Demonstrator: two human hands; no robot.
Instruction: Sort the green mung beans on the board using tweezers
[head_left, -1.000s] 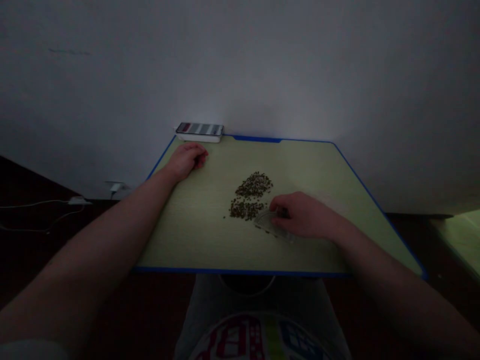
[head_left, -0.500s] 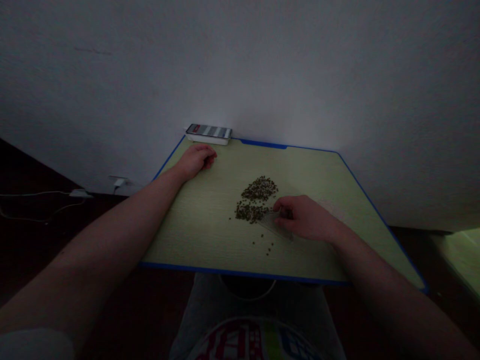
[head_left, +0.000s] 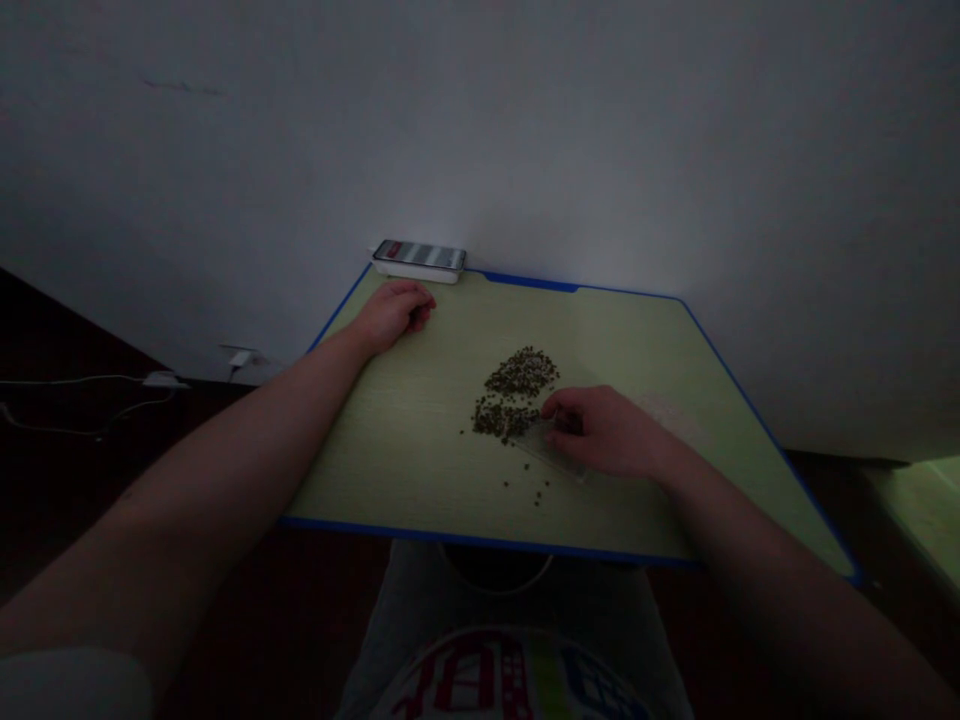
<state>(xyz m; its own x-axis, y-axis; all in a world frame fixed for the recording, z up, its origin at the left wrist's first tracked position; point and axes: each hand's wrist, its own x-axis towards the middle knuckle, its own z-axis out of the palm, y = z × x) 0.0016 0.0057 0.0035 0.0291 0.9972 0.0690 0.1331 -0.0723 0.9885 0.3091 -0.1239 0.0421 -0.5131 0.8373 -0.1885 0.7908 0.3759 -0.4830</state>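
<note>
Small dark round grains, possibly beans, lie on the pale yellow-green tabletop [head_left: 420, 450] in two adjoining heaps, a far heap [head_left: 523, 372] and a near heap [head_left: 501, 418]. Paler bits show among them. My right hand [head_left: 604, 430] is at the right edge of the near heap, fingers curled in a pinch on a flat piece of clear plastic [head_left: 551, 455]. Whether it is a bag or a sheet I cannot tell. My left hand [head_left: 394, 315] rests on the far left of the table with its fingers curled, and nothing shows in it.
A white box with a striped, dark-edged top [head_left: 418, 260] stands at the back left, by the wall [head_left: 480, 130]. Several stray grains [head_left: 537, 494] lie near the front. A faint pale patch [head_left: 675, 415] lies to the right. Blue edging [head_left: 487, 541] borders the table.
My right hand has shifted slightly left, closer to the near heap. My left hand stays in place. The whole view has moved a little.
</note>
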